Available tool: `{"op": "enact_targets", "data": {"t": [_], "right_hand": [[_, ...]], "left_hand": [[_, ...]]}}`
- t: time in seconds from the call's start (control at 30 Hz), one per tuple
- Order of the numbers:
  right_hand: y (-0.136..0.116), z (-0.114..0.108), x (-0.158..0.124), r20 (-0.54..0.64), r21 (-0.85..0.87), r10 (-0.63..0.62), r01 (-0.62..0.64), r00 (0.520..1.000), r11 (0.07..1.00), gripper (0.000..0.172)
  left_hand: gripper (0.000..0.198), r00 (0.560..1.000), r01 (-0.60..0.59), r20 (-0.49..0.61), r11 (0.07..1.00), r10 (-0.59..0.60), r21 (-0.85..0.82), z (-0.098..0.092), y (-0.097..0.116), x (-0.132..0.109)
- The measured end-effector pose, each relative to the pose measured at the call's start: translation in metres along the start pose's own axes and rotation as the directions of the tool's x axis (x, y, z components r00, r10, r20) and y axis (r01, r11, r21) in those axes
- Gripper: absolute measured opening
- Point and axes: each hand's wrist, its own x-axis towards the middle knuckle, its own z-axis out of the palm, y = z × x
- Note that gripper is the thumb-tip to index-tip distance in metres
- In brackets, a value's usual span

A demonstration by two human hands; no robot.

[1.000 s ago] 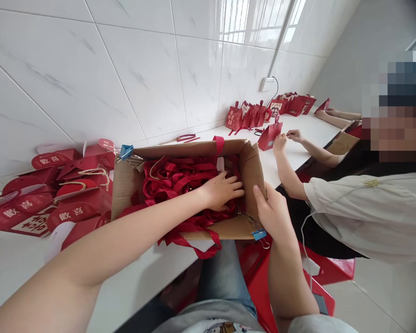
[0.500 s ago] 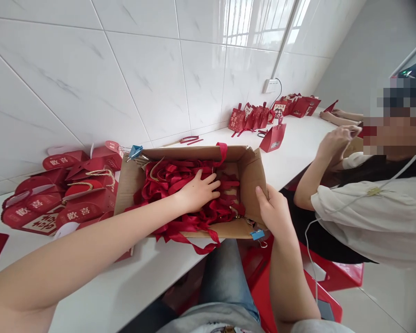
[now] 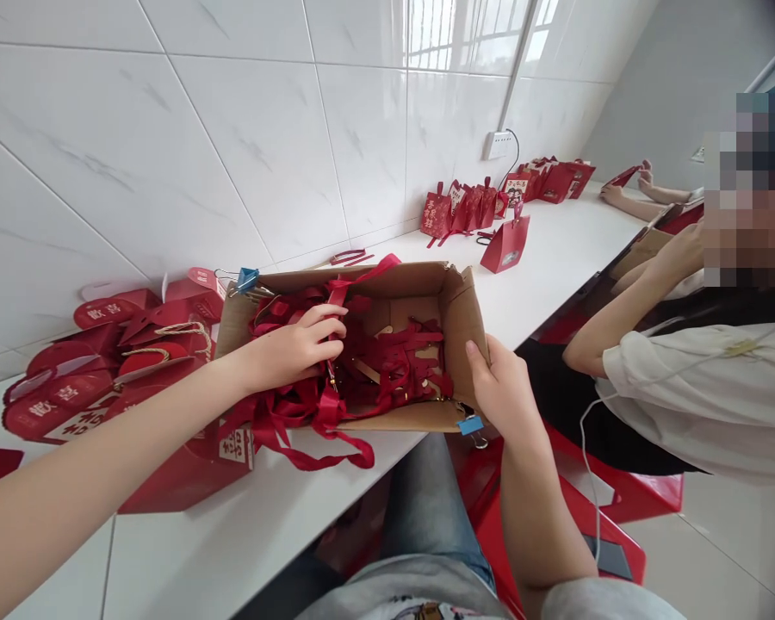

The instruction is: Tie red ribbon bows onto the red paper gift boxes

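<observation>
An open cardboard box [image 3: 463,336] lies across the table's front edge, with a blue binder clip [image 3: 246,281] at its far left corner and another on its near right side. Inside, my left hand [image 3: 297,349] has its fingers curled over a tangle of red ribbons [image 3: 275,406] heaped at the left. Some ribbon loops hang over the near wall. Small red strips [image 3: 413,357] with gold-coloured bits lie in the right part of the box. My right hand [image 3: 507,392] grips the box's right wall, thumb at the top edge.
Red gift boxes [image 3: 168,413] crowd the table at left, beside the cardboard box. Along the tiled wall stand more small red boxes [image 3: 468,209], with one red box [image 3: 505,245] apart from them. A co-worker [image 3: 703,379] sits at right, near red stools [image 3: 649,491].
My left hand has moved left with the ribbons, baring the red strips on the box's right side. My right hand stays on the box wall. The co-worker's arm has shifted.
</observation>
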Motion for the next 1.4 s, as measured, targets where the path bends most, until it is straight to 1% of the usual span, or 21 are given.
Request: {"op": "enact_targets", "data": {"t": [0.1,0.27,0.5,0.67,0.83,0.93,1.1,1.2,1.3,1.4], "right_hand": [[-0.004,-0.002,-0.003,0.019,0.017,0.01,-0.01,1.0,1.0,0.026],[-0.007,-0.005,-0.006,0.03,0.036,0.004,-0.005,1.0,0.999,0.027],[-0.011,-0.007,-0.01,0.04,0.058,-0.005,0.003,0.999,0.998,0.028],[-0.012,-0.008,-0.011,0.036,0.029,-0.016,0.015,0.999,0.999,0.027],[-0.011,-0.009,-0.011,0.037,0.043,-0.013,0.012,0.999,0.999,0.027],[-0.011,-0.009,-0.012,0.035,0.04,-0.013,0.012,0.999,0.999,0.027],[-0.011,-0.008,-0.012,0.026,0.024,-0.024,0.023,0.999,0.999,0.029],[-0.011,-0.008,-0.012,0.028,0.015,-0.02,0.02,0.999,1.0,0.03],[-0.011,-0.007,-0.012,0.023,0.019,-0.027,0.026,0.999,0.999,0.03],[-0.01,-0.003,-0.007,0.014,0.009,-0.027,0.027,1.0,1.0,0.03]], "left_hand": [[0.011,0.998,-0.014,-0.057,1.0,0.014,-0.006,0.004,-0.003,-0.006],[0.01,0.995,-0.031,-0.091,0.999,0.029,-0.02,0.006,-0.004,-0.008],[0.01,0.997,-0.028,-0.07,1.0,0.028,0.007,0.0,-0.003,-0.01],[0.011,0.995,-0.029,-0.092,1.0,0.03,0.009,-0.002,-0.002,-0.012],[0.011,0.994,-0.036,-0.098,0.999,0.038,0.023,-0.003,0.0,-0.011],[0.01,0.995,-0.037,-0.095,0.999,0.039,0.023,-0.002,-0.001,-0.011],[0.011,0.992,-0.024,-0.122,1.0,0.024,-0.003,0.003,-0.002,-0.012],[0.011,0.995,-0.025,-0.099,1.0,0.025,0.007,0.002,0.0,-0.01],[0.01,0.999,-0.008,-0.051,1.0,0.009,0.01,-0.001,0.002,-0.005],[0.013,1.0,0.001,0.011,1.0,-0.001,-0.001,0.007,0.006,0.007]]}}
